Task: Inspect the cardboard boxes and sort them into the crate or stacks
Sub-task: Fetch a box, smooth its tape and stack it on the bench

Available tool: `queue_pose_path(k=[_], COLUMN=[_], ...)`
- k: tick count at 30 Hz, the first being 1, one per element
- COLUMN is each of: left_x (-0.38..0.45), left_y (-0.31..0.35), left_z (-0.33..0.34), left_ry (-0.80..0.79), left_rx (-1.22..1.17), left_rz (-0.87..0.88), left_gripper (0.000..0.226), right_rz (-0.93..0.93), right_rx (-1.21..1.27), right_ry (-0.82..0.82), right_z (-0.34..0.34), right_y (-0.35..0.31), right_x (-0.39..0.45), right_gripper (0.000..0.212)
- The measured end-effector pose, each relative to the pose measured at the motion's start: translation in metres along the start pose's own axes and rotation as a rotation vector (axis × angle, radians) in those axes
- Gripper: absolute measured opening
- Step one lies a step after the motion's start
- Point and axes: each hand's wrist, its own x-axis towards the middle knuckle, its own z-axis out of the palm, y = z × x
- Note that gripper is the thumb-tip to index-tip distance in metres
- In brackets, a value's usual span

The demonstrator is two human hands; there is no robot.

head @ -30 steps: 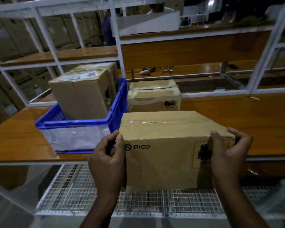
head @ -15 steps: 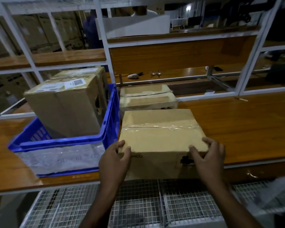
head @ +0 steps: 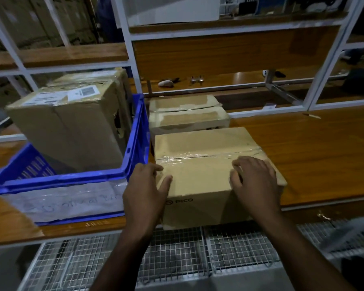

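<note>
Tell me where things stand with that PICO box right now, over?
Left hand and right hand both grip PICO box. Box on wooden shelf, beside blue crate. Second box right behind it.

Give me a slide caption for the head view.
Both hands hold a PICO box beside the blue crate.
</note>
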Motion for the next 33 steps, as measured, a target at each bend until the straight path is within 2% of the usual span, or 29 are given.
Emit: queue_pose_path(k=[3, 6, 8, 10, 12, 15, 20, 22, 25, 28, 31, 33], left_x=[0.011, 0.013, 0.01, 0.008, 0.009, 0.008, 0.008, 0.005, 0.006, 0.021, 0.041, 0.057], left_y=[0.009, 0.027, 0.034, 0.036, 0.035, 0.033, 0.035, 0.036, 0.041, 0.044, 0.042, 0.042], left_z=[0.009, 0.019, 0.028, 0.032, 0.035, 0.039, 0.036, 0.035, 0.032, 0.028, 0.028, 0.035], left_ry=[0.0, -0.246, -0.395, -0.451, -0.457, -0.434, -0.433, -0.423, -0.449, -0.418, -0.26, -0.21], left_rx=[0.103, 0.095, 0.257, 0.362, 0.389, 0.393, 0.378, 0.369, 0.365, 0.373, 0.223, 0.135], left_rz=[0.151, 0.277, 0.327, 0.338, 0.314, 0.318, 0.305, 0.299, 0.261, 0.274, 0.294, 0.289], left_gripper=[0.046, 0.06, 0.071, 0.088, 0.094, 0.093, 0.091, 0.088, 0.088, 0.065, 0.04, 0.044], right_rz=[-0.075, -0.154, -0.209, -0.22, -0.215, -0.215, -0.268, -0.273, -0.258, -0.263, -0.286, -0.295], right_rx=[0.062, 0.116, 0.072, 0.059, 0.063, 0.083, 0.038, 0.049, 0.06, 0.03, 0.016, 0.016], right_ry=[-0.019, -0.039, -0.054, -0.077, -0.091, -0.099, -0.193, -0.182, -0.157, -0.198, -0.208, -0.226], right_z=[0.003, 0.005, 0.008, 0.009, 0.008, 0.007, 0.008, 0.009, 0.007, 0.006, 0.009, 0.015], right_y=[-0.002, -0.005, -0.006, -0.006, -0.004, -0.002, 0.002, 0.003, 0.0, -0.004, -0.012, -0.019], right_x=[0.005, 0.005, -0.001, -0.004, -0.002, 0.007, 0.009, 0.008, 0.014, 0.026, 0.039, 0.054], right_gripper=[0.026, 0.026, 0.033, 0.045, 0.043, 0.036, 0.052, 0.052, 0.038, 0.022, 0.036, 0.053])
